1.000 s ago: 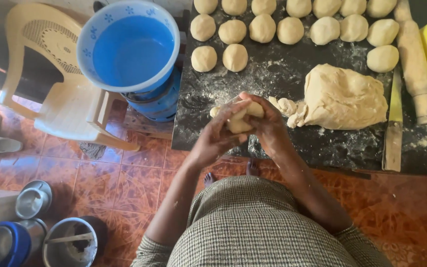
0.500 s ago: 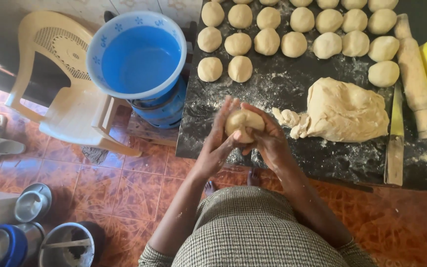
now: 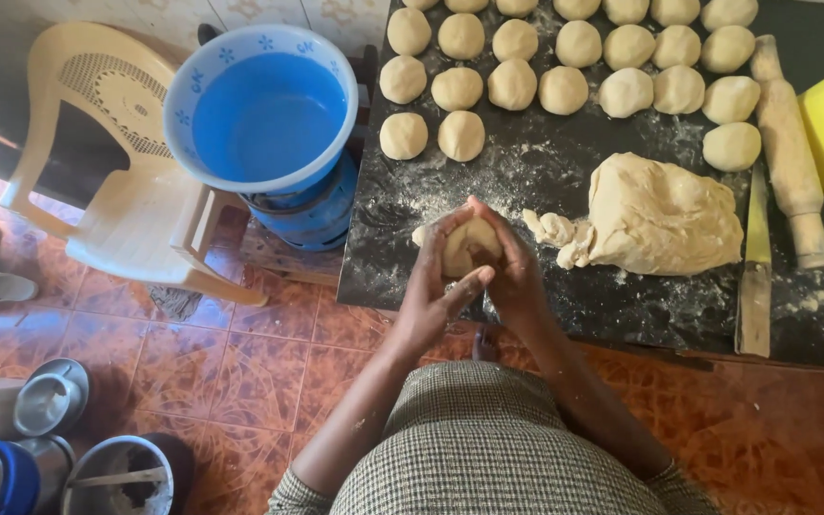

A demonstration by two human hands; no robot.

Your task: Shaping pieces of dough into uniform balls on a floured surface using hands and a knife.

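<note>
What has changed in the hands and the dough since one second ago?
Both hands, left hand and right hand, still cup the same dough piece. They have turned it, and the left thumb now presses its near side, with the fingers closed more tightly around it. Nothing was let go. The big dough lump, the dough balls, the rolling pin and the blue basin stayed in place.

Still cupping the dough piece (image 3: pixel 469 250), left hand (image 3: pixel 439 286) and right hand (image 3: pixel 512 272) now closing tighter around it than a second ago, left thumb crossing at 6 o'clock; dough seemingly turning, surface mostly hidden. Hands staying over the board's (image 3: pixel 526 172) near edge.
</note>
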